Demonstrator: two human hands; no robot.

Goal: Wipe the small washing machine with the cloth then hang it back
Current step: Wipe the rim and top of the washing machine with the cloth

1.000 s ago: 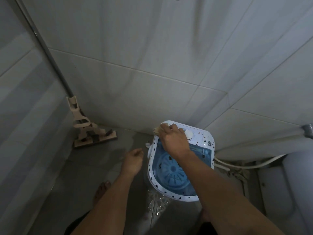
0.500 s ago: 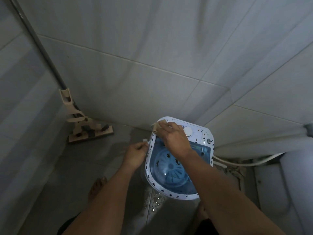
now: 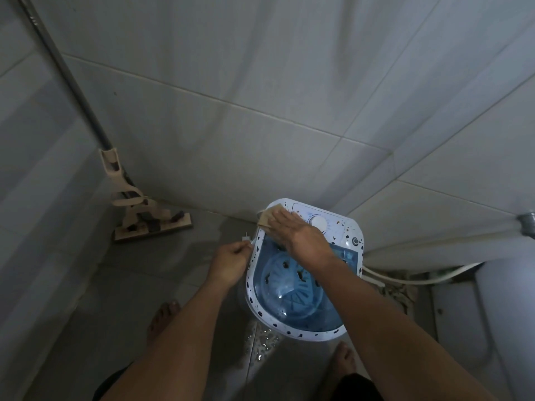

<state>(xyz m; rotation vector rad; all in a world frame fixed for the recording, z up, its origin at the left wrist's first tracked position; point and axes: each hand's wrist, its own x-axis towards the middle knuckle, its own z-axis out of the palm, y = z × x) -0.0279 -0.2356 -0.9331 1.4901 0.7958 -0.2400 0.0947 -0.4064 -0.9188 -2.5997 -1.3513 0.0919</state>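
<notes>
A small white washing machine (image 3: 351,230) with dark speckles and a clear blue lid stands on the wet floor against the tiled wall. My right hand (image 3: 298,235) lies flat on a tan cloth (image 3: 267,218) and presses it onto the machine's far left top corner, beside the white dial (image 3: 318,222). My left hand (image 3: 228,263) is at the machine's left side, its fingers pinched on a small white part (image 3: 246,239) that sticks out by the rim.
A beige flat mop (image 3: 150,224) leans in the left corner, its grey handle running up the wall. A white hose (image 3: 405,277) trails from the machine's right side towards a white fixture (image 3: 506,314). Bare feet (image 3: 163,316) stand on the wet grey tiles.
My left hand has risen from beside the machine and closed on the small white part at its left rim. My right hand has stayed on the cloth at the far left corner.
</notes>
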